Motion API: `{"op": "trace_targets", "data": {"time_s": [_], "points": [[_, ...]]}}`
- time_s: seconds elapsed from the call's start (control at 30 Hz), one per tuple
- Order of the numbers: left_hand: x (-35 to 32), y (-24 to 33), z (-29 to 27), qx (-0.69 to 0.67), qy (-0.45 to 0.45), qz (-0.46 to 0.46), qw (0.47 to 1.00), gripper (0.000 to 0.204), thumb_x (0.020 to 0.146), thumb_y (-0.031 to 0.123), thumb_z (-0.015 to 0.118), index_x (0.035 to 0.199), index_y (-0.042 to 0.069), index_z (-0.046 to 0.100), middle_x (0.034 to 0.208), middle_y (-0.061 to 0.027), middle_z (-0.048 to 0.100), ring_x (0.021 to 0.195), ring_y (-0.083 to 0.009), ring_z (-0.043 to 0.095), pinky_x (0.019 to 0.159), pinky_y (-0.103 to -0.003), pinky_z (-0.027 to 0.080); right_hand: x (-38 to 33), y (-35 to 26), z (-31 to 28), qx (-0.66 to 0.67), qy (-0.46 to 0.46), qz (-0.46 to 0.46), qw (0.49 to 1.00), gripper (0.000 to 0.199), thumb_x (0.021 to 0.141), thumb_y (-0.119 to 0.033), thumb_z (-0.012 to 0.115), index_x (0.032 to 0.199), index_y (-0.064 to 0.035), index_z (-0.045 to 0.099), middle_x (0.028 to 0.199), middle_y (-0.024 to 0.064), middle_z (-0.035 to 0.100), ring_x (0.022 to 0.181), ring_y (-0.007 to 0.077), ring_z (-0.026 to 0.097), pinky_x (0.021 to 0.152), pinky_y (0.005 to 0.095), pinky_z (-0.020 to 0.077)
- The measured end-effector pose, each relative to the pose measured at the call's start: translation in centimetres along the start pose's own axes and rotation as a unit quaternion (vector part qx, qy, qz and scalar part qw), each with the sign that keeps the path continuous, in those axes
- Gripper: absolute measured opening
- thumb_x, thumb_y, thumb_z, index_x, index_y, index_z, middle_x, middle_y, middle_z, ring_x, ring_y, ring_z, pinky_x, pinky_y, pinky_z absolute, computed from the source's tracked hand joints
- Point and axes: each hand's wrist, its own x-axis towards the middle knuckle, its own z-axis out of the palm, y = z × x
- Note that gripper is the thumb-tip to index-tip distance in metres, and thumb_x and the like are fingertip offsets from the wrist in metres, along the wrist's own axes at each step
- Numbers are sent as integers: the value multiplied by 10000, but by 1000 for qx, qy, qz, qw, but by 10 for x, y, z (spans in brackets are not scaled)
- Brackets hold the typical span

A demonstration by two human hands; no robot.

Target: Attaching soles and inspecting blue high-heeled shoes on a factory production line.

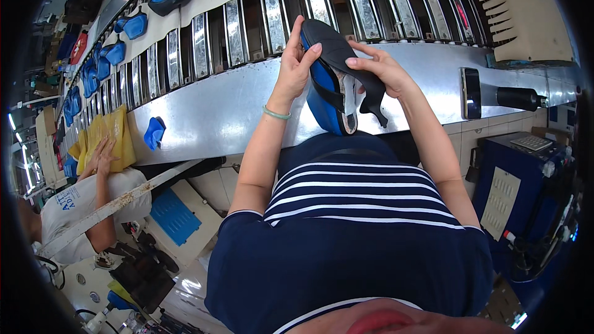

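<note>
Over the metal ledge I hold a black heeled shoe sole [337, 44] against a blue shoe upper [323, 100]. The toe ends meet, while the sole's heel end stands away from the upper, leaving a gap where the pale inside shows. My left hand [293, 73] is closed around the toe end, its thumb pressing on the sole and its other fingers partly hidden behind. A pale green bangle [276, 113] circles that wrist. My right hand [385, 72] grips the sole near the heel, thumb on top, with some fingertips hidden underneath.
A slatted metal conveyor [274, 18] runs beyond the ledge [216, 106]. Blue shoe pieces [154, 133] lie at left, others beyond the conveyor. At right are a phone [471, 93], a black bottle [518, 98] and a blue machine [495, 154]. A co-worker's hands rest on yellow material [117, 136].
</note>
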Motion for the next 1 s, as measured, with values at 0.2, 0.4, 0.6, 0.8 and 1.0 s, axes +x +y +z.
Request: {"op": "trace_targets", "data": {"time_s": [0.2,0.4,0.6,0.8,1.0], "points": [[0,-1,1,0,4,3,1000,744,950,70,613,1542,0,167,1373,-144,495,1214,-172,510,1047,-292,389,-4,-16,17,-258,70,-63,962,909,711,-346,865,1454,-36,442,727,70,680,621,76,623,481,204,429],[0,-3,1,5,6,5,1000,742,946,66,616,1537,-9,174,1368,-152,497,1204,-178,517,1039,-295,402,5,2,12,-200,71,-63,975,930,695,-309,879,1445,12,432,748,66,687,615,77,618,494,210,435],[-1,-4,4,8,16,0,1000,751,950,77,617,1542,-6,162,1364,-156,499,1206,-185,516,1039,-294,399,5,5,14,-164,72,-91,980,933,687,-281,883,1440,29,428,771,74,699,617,81,625,503,205,438],[-1,-4,5,9,16,-4,1000,756,954,91,619,1545,-1,157,1374,-158,492,1220,-188,505,1049,-296,388,5,6,13,-174,80,-91,977,924,685,-281,885,1433,28,440,772,71,704,628,77,635,514,199,440],[-1,-6,5,-3,17,-6,1000,757,955,87,616,1548,5,154,1387,-156,485,1236,-186,494,1057,-298,382,8,13,12,-176,89,-107,975,926,681,-284,887,1430,30,443,774,70,705,626,74,631,520,199,443]]}}
